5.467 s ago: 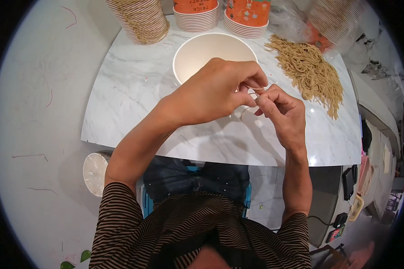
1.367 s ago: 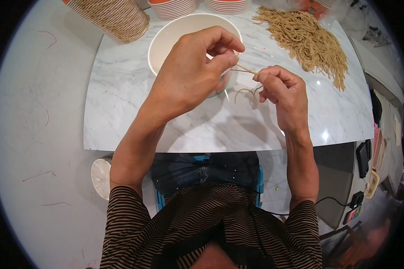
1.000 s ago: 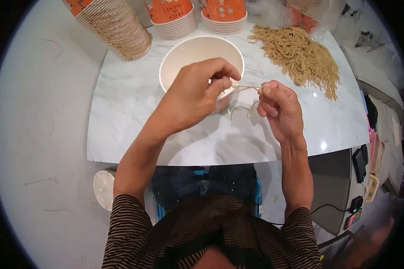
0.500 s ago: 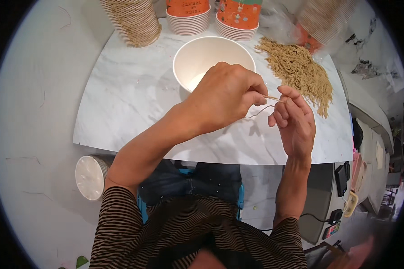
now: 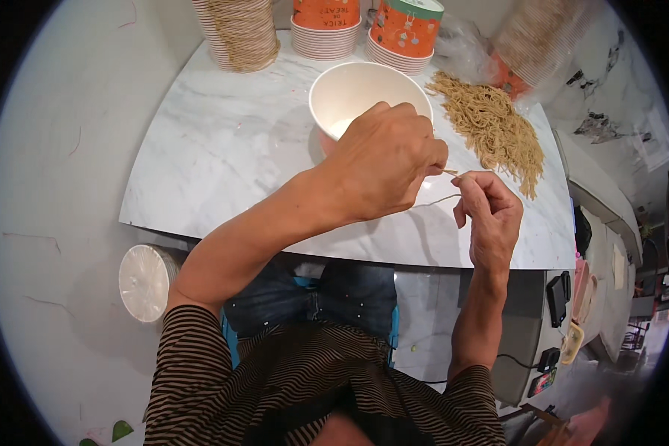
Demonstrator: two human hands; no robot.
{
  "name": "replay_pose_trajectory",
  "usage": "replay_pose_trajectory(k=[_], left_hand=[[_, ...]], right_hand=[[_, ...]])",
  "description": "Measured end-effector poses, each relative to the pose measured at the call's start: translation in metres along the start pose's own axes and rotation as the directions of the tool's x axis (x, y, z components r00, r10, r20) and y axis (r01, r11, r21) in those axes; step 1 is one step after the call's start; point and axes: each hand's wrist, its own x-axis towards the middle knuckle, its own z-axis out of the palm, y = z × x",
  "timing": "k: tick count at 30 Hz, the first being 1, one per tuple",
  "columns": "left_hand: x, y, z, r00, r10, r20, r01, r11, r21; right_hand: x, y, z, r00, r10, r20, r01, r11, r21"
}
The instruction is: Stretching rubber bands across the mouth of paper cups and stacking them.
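A thin tan cord (image 5: 444, 199) runs between my two hands over the table's near right half. My left hand (image 5: 385, 160) reaches across in front of a white-lined paper bucket (image 5: 333, 93) and pinches one part of the cord, its thumb mostly hidden. Facing it, my right hand (image 5: 490, 215) pinches the cord's end between thumb and forefinger, the other fingers curled in. The bucket stands upright, mouth toward me, its lower right side covered by my left hand. Beyond my right hand lies a loose heap of tan cords (image 5: 494, 134).
Along the table's (image 5: 223, 163) far side stand a stack of cups with cords draped over it (image 5: 241, 37) and two stacks of orange paper buckets (image 5: 325, 30) (image 5: 401, 33). A plastic-wrapped stack (image 5: 539, 44) is at the far right. Another wrapped stack (image 5: 147, 282) stands below the left edge.
My right thumb and forefinger have closed on the cord end, where the forefinger was raised before. Both hands sit slightly lower in the picture, and the view has shifted a little.
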Motion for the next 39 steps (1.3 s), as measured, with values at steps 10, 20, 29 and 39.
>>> replay_pose_trajectory(k=[10,20,29,39], left_hand=[[-0.023,-0.012,0.012,0.993,-0.096,-0.069,0.093,0.995,-0.038],[-0.019,0.004,0.025,0.955,0.057,-0.29,-0.068,0.997,-0.028],[-0.008,0.017,0.039,0.962,0.138,-0.235,-0.129,0.99,0.054],[-0.031,0.0,0.032,0.984,0.1,-0.151,-0.08,0.988,0.135]], right_hand=[[-0.027,0.013,-0.006,0.997,-0.048,-0.063,0.061,0.969,0.239],[-0.039,0.005,-0.003,0.997,0.008,-0.078,0.018,0.943,0.333],[-0.048,-0.002,-0.013,0.993,0.004,-0.114,0.027,0.963,0.267],[-0.061,-0.001,-0.024,0.99,-0.031,-0.14,0.074,0.948,0.31]])
